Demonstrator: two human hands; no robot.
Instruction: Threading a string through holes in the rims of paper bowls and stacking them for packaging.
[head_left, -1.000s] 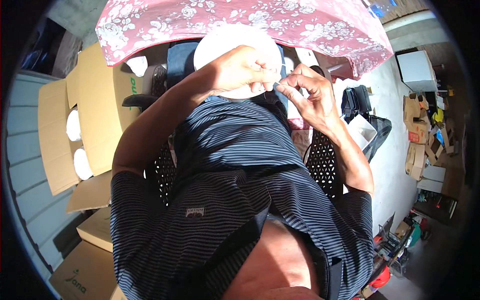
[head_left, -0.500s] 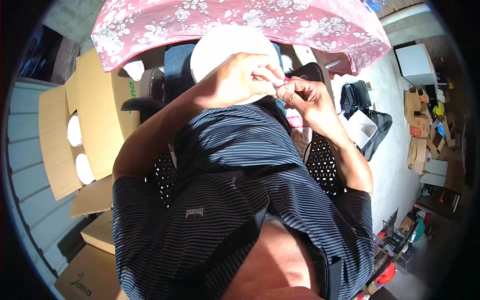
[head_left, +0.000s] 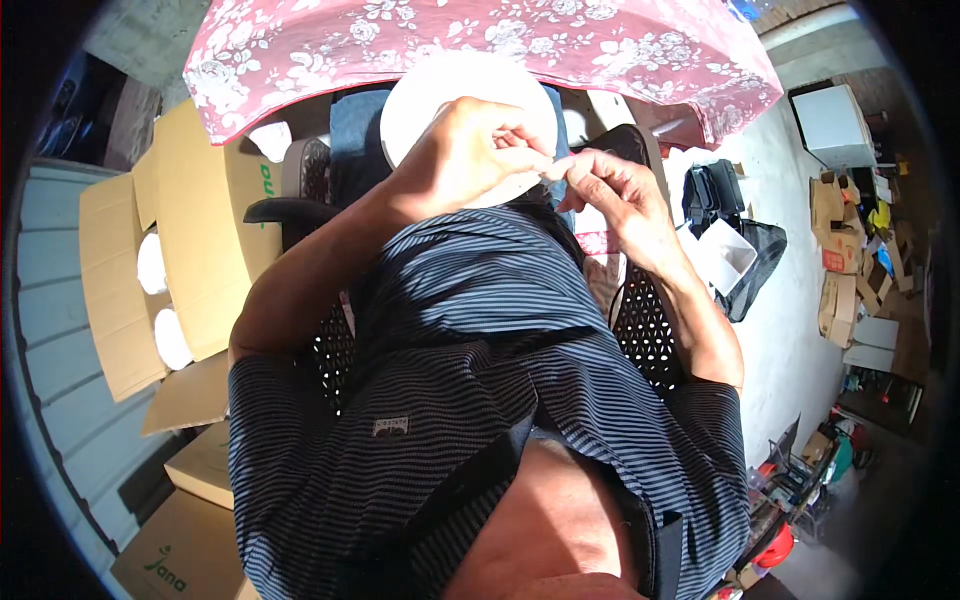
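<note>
One tiny pinched piece (head_left: pixel 547 177): axis unclear | left hand (head_left: pixel 465 145) rightward | right hand (head_left: pixel 618 195) leftward

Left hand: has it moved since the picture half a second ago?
Yes, slightly. Judged against the hanging edge of the pink floral cloth, the left hand has shifted up the picture, toward the cloth.

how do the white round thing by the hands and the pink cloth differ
The white round thing looks plain, while the pink cloth carries white flowers.
The white round thing has a curved, disc-like outline; the pink cloth is a much wider, draped sheet.
The left hand covers part of the white round thing, but no hand covers the pink cloth.
Both are brightly lit.
</note>
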